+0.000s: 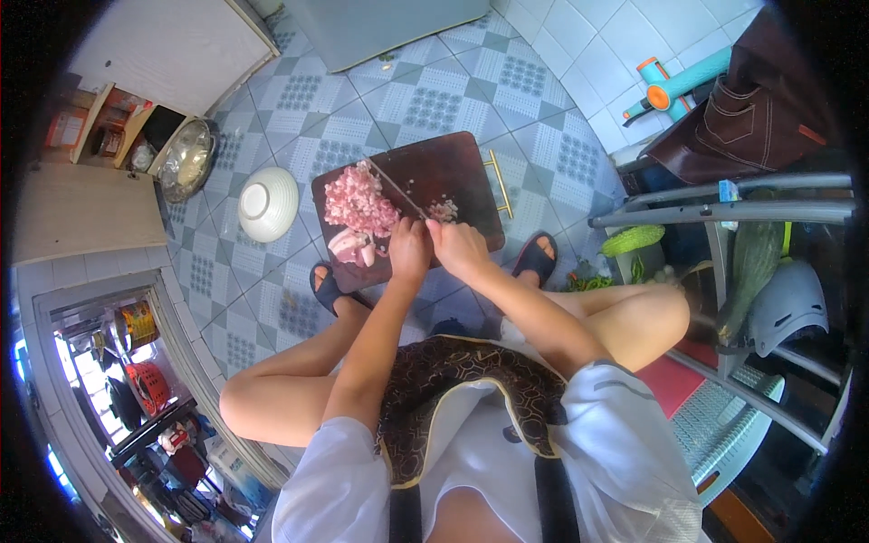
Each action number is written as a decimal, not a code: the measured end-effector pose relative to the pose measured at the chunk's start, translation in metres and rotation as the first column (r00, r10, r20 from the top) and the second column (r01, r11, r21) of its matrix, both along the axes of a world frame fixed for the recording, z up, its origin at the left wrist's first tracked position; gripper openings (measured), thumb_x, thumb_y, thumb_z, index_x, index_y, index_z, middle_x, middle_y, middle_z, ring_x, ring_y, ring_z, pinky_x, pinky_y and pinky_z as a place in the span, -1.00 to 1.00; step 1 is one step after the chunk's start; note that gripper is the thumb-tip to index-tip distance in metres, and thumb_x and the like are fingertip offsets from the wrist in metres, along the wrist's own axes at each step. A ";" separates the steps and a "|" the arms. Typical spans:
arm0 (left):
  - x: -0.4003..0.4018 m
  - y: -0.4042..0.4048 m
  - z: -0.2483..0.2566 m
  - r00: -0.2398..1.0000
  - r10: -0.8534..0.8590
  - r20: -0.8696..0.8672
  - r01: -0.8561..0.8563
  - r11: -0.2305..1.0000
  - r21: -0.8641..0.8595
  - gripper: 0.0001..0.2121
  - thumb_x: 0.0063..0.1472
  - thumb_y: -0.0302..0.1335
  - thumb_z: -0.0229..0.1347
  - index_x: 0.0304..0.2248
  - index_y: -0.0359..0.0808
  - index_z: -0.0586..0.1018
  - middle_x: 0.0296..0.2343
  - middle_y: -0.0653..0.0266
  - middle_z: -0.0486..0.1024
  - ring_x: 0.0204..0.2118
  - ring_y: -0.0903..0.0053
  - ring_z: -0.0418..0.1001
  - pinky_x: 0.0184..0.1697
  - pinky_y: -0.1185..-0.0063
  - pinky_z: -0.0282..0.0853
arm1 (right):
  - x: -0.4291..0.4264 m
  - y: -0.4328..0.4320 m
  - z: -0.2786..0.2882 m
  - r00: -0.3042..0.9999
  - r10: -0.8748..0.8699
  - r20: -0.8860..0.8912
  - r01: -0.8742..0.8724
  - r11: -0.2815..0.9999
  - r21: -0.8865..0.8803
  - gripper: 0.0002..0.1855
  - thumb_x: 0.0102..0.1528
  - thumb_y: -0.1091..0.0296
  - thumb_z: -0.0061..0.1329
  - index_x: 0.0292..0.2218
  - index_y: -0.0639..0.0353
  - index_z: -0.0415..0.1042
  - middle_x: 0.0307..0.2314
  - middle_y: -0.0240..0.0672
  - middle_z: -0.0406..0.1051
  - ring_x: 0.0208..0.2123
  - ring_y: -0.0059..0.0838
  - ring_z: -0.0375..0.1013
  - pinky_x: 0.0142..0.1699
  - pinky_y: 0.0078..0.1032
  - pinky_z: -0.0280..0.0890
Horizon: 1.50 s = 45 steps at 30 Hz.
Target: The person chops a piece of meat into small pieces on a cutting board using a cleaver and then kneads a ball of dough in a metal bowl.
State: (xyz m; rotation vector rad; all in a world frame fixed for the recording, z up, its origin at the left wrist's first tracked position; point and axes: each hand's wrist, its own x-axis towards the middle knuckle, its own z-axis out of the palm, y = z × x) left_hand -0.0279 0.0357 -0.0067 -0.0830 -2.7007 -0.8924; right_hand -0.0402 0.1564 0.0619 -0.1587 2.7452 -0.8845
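A dark brown wooden cutting board (468,170) with a brass handle lies on the tiled floor between my feet. My right hand (459,250) grips a knife (397,190), seen nearly edge-on, with its blade pointing away and to the left over the board. Close beside it, my left hand (410,246) has its fingers bent down near the blade. Whether they pinch meat or the knife is hidden. Left of the blade sits a heap of diced pink meat (356,203). Larger fatty meat chunks (351,248) lie just below the heap. Small chopped bits (442,211) are scattered right of the blade.
An upturned white bowl (268,203) rests on the floor left of the board. Behind it, a metal bowl (187,163) with clear plastic leans by the cabinet. At right stands a metal rack (719,212), with a bumpy green gourd (633,239) and chilli peppers (589,282) low beside it.
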 end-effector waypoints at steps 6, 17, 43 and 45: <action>0.004 -0.011 0.011 0.999 0.026 0.024 -0.025 0.997 -0.079 -0.85 -0.10 -0.53 0.14 -0.46 -0.33 0.49 -0.44 0.10 0.38 -0.31 0.17 0.33 -0.26 0.36 0.31 | 0.022 0.022 0.019 0.998 0.034 0.048 -0.033 0.999 -0.014 -0.40 0.21 0.04 -0.34 -0.61 0.32 0.47 -0.67 0.12 0.38 -0.56 0.14 0.42 -0.37 -0.07 0.33; 0.003 -0.009 0.005 0.999 -0.029 0.020 0.030 0.998 -0.048 -0.85 -0.11 -0.56 0.12 -0.45 -0.37 0.54 -0.44 0.08 0.40 -0.34 0.13 0.34 -0.27 0.33 0.31 | 0.000 0.001 -0.004 1.000 -0.002 0.000 0.002 1.000 -0.012 -0.43 0.21 0.05 -0.32 -0.58 0.34 0.47 -0.66 0.09 0.38 -0.55 0.13 0.40 -0.39 -0.08 0.31; 0.012 -0.017 0.006 0.998 0.011 0.062 -0.011 1.000 -0.010 -0.87 -0.08 -0.56 0.11 -0.45 -0.38 0.56 -0.40 0.07 0.42 -0.30 0.15 0.36 -0.25 0.34 0.31 | 0.025 0.016 0.016 0.995 0.080 0.059 -0.078 0.996 -0.031 -0.38 0.23 0.04 -0.37 -0.60 0.35 0.46 -0.66 0.13 0.38 -0.54 0.14 0.42 -0.37 -0.07 0.34; 0.011 -0.016 0.005 0.999 -0.018 0.042 0.018 1.000 -0.007 -0.86 -0.09 -0.57 0.11 -0.45 -0.39 0.56 -0.40 0.07 0.43 -0.31 0.14 0.36 -0.26 0.34 0.31 | 0.025 0.015 0.013 0.994 0.073 0.080 -0.072 0.997 -0.009 -0.38 0.23 0.04 -0.37 -0.61 0.35 0.46 -0.66 0.14 0.38 -0.54 0.14 0.43 -0.36 -0.07 0.34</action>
